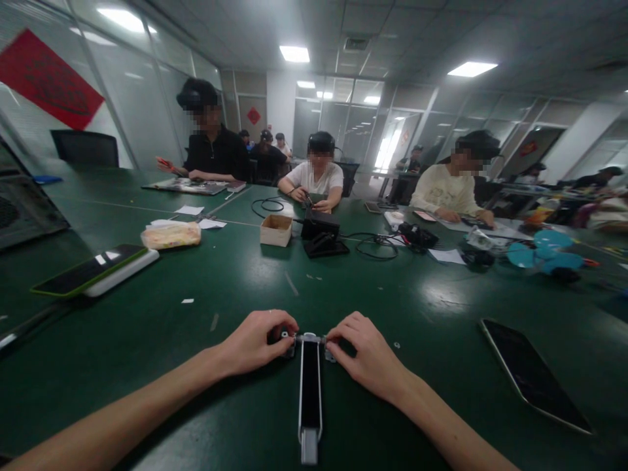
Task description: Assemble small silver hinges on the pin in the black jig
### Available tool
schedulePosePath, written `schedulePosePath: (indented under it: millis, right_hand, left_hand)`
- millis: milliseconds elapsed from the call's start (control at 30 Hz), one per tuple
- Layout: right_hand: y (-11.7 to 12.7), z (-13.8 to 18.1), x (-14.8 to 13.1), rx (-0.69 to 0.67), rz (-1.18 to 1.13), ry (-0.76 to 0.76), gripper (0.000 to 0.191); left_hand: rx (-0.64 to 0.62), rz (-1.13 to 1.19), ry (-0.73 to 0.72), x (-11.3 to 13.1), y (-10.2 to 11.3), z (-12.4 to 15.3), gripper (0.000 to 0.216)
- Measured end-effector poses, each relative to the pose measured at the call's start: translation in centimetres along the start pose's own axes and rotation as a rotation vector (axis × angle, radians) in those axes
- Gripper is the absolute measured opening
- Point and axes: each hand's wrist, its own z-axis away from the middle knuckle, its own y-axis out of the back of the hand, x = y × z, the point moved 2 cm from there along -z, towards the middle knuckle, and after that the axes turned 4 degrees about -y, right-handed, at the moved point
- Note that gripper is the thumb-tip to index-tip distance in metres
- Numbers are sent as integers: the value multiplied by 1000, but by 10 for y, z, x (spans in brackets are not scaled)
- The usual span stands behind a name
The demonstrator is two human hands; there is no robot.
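Observation:
A slim, long device (310,386) with a black face and a pale rim lies on the green table, its grey plug-like end pointing towards me. At its far end, small metal fittings stick out to both sides. My left hand (260,337) pinches the left metal fitting (288,348) between thumb and forefinger. On the other side, the fingers of my right hand (363,353) are closed on the right metal fitting (328,353). The fingertips partly hide both fittings, so their exact kind cannot be made out.
A phone (534,373) lies to the right; another phone (93,269) rests on a white slab at left. Farther off are a wrapped packet (171,234), an open box (275,232), a black device (321,229) with cables and a blue-bladed fan (544,252). Several people sit across the table.

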Motion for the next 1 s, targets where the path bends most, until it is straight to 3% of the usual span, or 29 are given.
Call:
schedulePosePath:
  millis: [200,367,433,500,600,833,1000]
  right_hand:
    - [0,0,0,-20,20,22,7]
    - [32,-1,18,-42,216,38,15]
    - [53,0,35,-65,338,-115,19]
    - [74,3,53,-112,445,-374,23]
    - [94,11,69,-240,422,-627,21]
    - [83,16,60,-445,185,-663,21]
    - [78,13,54,-468,224,-641,8]
  left_hand:
    - [3,-19,-67,-1,-2,0,14]
    - [-13,-46,-135,-1,-1,2,15]
    - [-13,-68,-157,-2,0,3,17]
    - [1,-105,-183,-4,1,3,19]
    - [25,-173,-227,-7,1,3,19]
    - [51,-239,-263,-11,0,3,21]
    - [56,-247,-253,-11,0,3,20]
